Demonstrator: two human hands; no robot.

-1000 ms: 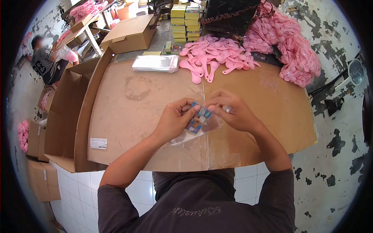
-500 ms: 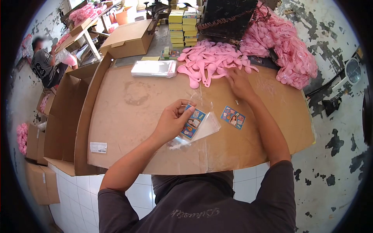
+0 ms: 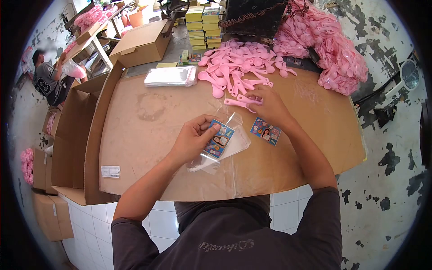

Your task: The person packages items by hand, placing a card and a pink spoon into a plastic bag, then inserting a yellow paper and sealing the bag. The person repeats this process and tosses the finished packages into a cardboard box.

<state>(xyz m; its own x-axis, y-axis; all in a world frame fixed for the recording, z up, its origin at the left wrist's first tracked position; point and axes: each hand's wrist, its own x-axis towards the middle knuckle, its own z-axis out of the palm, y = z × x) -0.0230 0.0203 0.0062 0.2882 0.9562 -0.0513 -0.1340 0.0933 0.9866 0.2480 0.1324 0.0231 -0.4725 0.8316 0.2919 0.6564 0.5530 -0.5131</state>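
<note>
My left hand [image 3: 192, 138] pinches a blue printed card [image 3: 218, 142] between thumb and fingers. Under and beside that card lie clear plastic bags [image 3: 239, 143], one of them with its mouth raised toward the spoons. My right hand [image 3: 269, 106] is closed on pink plastic spoons [image 3: 243, 102], their handles pointing left, just in front of the big pile of pink spoons [image 3: 234, 60]. A second blue card [image 3: 265, 131] rests on the cardboard below my right hand.
Left of the pile sits a stack of clear bags [image 3: 171, 76]. Behind are card stacks [image 3: 195, 28] and a dark box [image 3: 252, 18]; bagged pink spoons [image 3: 335, 58] fill the back right. An open carton [image 3: 72, 135] borders the left side, and a person [image 3: 48, 78] sits beyond.
My right hand has drawn back from the pile toward me, bringing pink spoons with it. My left hand still grips the card. The whole view has shifted slightly.
</note>
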